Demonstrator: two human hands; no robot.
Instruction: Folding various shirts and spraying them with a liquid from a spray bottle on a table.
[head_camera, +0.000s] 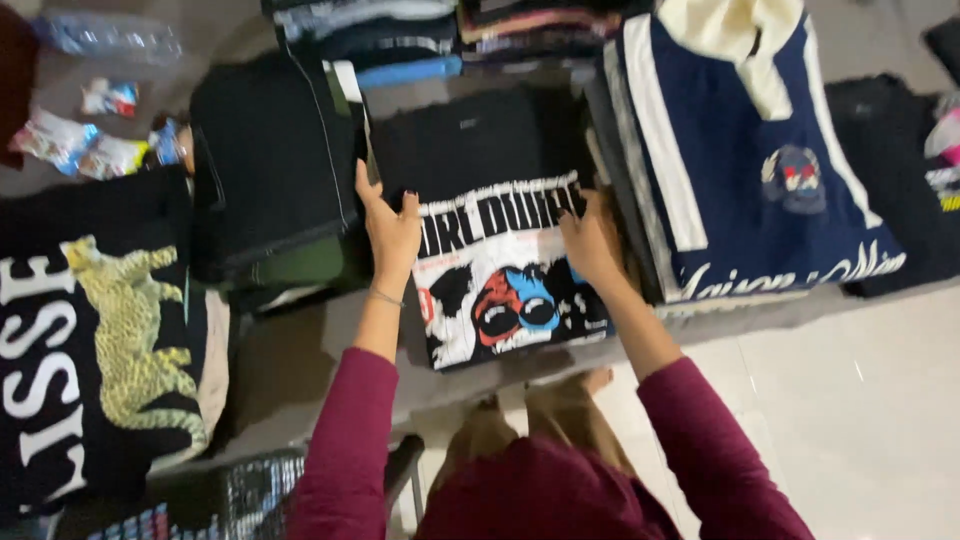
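There is one camera, and it sits on the person's head. It looks down and a bit forward, over the dark red sleeves, at the two hands and the folded shirts. It is close, so the arms fill the bottom of the view. The pale floor shows at the lower right. No other view shares this scene.

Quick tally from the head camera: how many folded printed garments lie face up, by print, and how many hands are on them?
Goggles-print black shirt: 1, left hand and right hand on it
Leopard-print black shirt: 1
Navy-and-cream garment: 1
Total: 3 garments, 2 hands
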